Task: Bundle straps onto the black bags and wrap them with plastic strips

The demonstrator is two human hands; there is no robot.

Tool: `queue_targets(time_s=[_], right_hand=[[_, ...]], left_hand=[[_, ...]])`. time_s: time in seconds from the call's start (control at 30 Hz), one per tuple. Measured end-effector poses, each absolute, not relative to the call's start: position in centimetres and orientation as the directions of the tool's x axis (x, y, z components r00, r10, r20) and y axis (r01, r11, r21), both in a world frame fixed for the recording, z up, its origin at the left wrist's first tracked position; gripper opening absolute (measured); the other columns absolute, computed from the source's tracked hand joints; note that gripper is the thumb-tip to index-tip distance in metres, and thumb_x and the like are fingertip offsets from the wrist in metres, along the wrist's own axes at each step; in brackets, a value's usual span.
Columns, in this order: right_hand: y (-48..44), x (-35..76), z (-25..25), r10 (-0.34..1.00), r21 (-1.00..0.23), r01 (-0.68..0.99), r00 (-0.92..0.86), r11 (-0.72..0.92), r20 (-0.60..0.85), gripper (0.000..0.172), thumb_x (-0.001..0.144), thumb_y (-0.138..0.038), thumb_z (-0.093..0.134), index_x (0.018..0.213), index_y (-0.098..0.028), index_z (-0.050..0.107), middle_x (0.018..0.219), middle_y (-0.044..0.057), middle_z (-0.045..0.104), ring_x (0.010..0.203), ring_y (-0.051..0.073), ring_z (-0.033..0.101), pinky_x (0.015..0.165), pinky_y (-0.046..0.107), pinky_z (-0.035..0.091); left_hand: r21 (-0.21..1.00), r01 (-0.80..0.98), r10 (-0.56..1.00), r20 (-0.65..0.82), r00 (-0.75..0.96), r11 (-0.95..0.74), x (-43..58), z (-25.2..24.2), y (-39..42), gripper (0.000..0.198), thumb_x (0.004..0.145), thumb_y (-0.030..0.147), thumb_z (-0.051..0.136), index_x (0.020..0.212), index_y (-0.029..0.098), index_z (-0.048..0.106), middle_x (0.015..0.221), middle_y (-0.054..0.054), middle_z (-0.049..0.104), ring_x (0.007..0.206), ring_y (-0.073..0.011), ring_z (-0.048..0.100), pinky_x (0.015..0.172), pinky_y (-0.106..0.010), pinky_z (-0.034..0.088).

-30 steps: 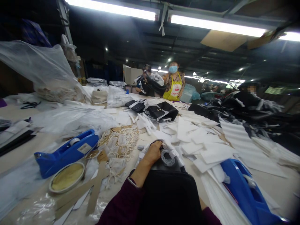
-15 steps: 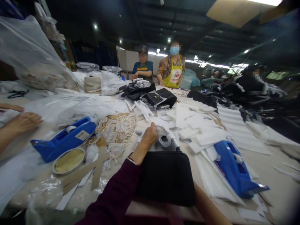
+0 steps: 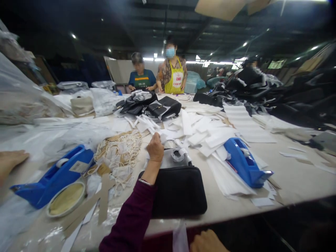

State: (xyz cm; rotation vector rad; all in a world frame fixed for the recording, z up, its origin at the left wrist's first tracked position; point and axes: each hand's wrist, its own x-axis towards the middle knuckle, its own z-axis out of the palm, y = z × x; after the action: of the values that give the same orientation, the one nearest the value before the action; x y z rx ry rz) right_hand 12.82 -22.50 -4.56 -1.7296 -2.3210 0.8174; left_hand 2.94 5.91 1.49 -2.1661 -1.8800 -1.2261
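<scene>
A black bag with rounded corners lies flat at the table's front edge. Behind its top edge are a grey part and a coil in clear wrap. My left hand, in a maroon sleeve, reaches past the bag's left side. Its fingers are closed at the edge of the white foam pieces; what they hold is hidden. Low in the view, below the table edge, my right hand is closed, partly cut off by the frame. Beside it hangs a whitish translucent strip; I cannot tell whether it is held.
Blue tape dispensers stand left and right. Tangled cords with tags and a tape roll lie left. Black bags are piled ahead. Another person's hand is at far left; two co-workers stand opposite.
The view has swung right. My left hand has moved away from the wrapped part behind the bag toward the foam. My right hand, hidden behind the bag before, now shows below the table edge.
</scene>
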Motion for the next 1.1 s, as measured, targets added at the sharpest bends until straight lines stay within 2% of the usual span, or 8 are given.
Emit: queue_targets(time_s=[0.1, 0.23, 0.37, 0.47, 0.57, 0.7, 0.83, 1.1], right_hand=[[-18.1, 13.2, 2.3, 0.962, -0.267, 0.933, -0.267, 0.243, -0.060, 0.022, 0.083, -0.031, 0.059, 0.065, -0.021, 0.066, 0.056, 0.006, 0.064, 0.052, 0.020, 0.059, 0.050, 0.028, 0.034], [-8.4, 13.1, 7.9, 0.955, -0.195, 0.976, -0.041, 0.102, 0.295, 0.013, 0.085, -0.014, 0.053, 0.086, -0.018, 0.066, 0.094, 0.010, 0.067, 0.089, 0.023, 0.060, 0.072, 0.029, 0.040], [0.0, 12.9, 6.8, 0.906, -0.390, 0.919, 0.121, 0.053, 0.407, 0.023, 0.070, -0.008, 0.066, 0.093, -0.011, 0.067, 0.104, 0.015, 0.062, 0.102, 0.028, 0.052, 0.082, 0.034, 0.038], [2.4, 12.7, 5.4, 0.901, -0.552, 0.826, 0.146, 0.117, 0.410, 0.003, 0.072, -0.015, 0.067, 0.074, -0.013, 0.067, 0.084, 0.009, 0.065, 0.086, 0.022, 0.056, 0.076, 0.031, 0.040], [2.0, 12.5, 4.9, 0.896, -0.600, 0.772, 0.094, 0.210, 0.434, 0.015, 0.083, -0.019, 0.054, 0.075, -0.015, 0.065, 0.075, 0.002, 0.064, 0.073, 0.015, 0.057, 0.068, 0.024, 0.041], [-0.7, 12.4, 4.3, 0.797, -0.626, 0.639, 0.036, 0.446, 0.603, 0.013, 0.083, -0.020, 0.054, 0.080, -0.017, 0.066, 0.079, 0.001, 0.064, 0.074, 0.015, 0.057, 0.068, 0.025, 0.043], [-4.6, 12.5, 3.5, 0.711, -0.431, 0.700, -0.157, 0.569, 0.685, 0.022, 0.084, -0.009, 0.047, 0.080, -0.019, 0.066, 0.082, 0.003, 0.063, 0.078, 0.016, 0.057, 0.071, 0.027, 0.044], [-10.1, 12.0, 2.1, 0.627, -0.133, 0.712, -0.494, 0.689, 0.602, 0.030, 0.092, -0.006, 0.037, 0.084, -0.017, 0.064, 0.086, 0.005, 0.064, 0.081, 0.015, 0.056, 0.073, 0.027, 0.044]], left_hand=[[0.568, 0.725, 0.789, 0.612, -0.056, -0.390, 2.6, 1.2, 6.3, 0.015, 0.089, 0.013, 0.042, 0.091, 0.021, 0.054, 0.082, -0.005, 0.063, 0.079, -0.0196, 0.060, 0.062, -0.026, 0.035], [0.611, 0.607, 0.731, 0.679, -0.071, -0.508, 2.3, 1.4, 6.2, 0.015, 0.090, 0.015, 0.039, 0.089, 0.021, 0.053, 0.075, -0.001, 0.058, 0.074, -0.0168, 0.057, 0.067, -0.025, 0.038], [0.619, 0.471, 0.688, 0.725, -0.035, -0.629, 1.9, 2.2, 5.2, 0.015, 0.091, 0.022, 0.036, 0.086, 0.021, 0.050, 0.072, 0.001, 0.055, 0.070, -0.0138, 0.055, 0.070, -0.023, 0.042], [0.649, 0.391, 0.704, 0.711, -0.005, -0.652, 1.3, 2.6, 4.9, 0.016, 0.092, 0.023, 0.033, 0.090, 0.021, 0.050, 0.076, 0.001, 0.056, 0.066, -0.0122, 0.054, 0.066, -0.022, 0.045], [0.710, 0.416, 0.798, 0.599, 0.068, -0.568, 0.6, 2.5, 5.6, 0.027, 0.085, 0.011, 0.030, 0.099, 0.018, 0.051, 0.089, -0.003, 0.059, 0.077, -0.0135, 0.057, 0.072, -0.024, 0.048], [0.709, 0.471, 0.849, 0.470, 0.241, -0.525, 0.1, 1.5, 7.4, 0.025, 0.070, 0.007, 0.047, 0.086, 0.018, 0.062, 0.094, -0.004, 0.065, 0.096, -0.0190, 0.056, 0.088, -0.032, 0.047], [0.696, 0.471, 0.833, 0.367, 0.415, -0.542, 0.1, 0.3, 8.3, 0.033, 0.063, 0.003, 0.048, 0.079, 0.021, 0.070, 0.098, -0.001, 0.068, 0.098, -0.0171, 0.059, 0.094, -0.030, 0.045], [0.648, 0.529, 0.823, 0.302, 0.482, -0.548, 0.4, 0.0, 7.8, 0.031, 0.068, 0.007, 0.049, 0.083, 0.021, 0.073, 0.112, -0.003, 0.064, 0.106, -0.0176, 0.057, 0.097, -0.030, 0.043]])
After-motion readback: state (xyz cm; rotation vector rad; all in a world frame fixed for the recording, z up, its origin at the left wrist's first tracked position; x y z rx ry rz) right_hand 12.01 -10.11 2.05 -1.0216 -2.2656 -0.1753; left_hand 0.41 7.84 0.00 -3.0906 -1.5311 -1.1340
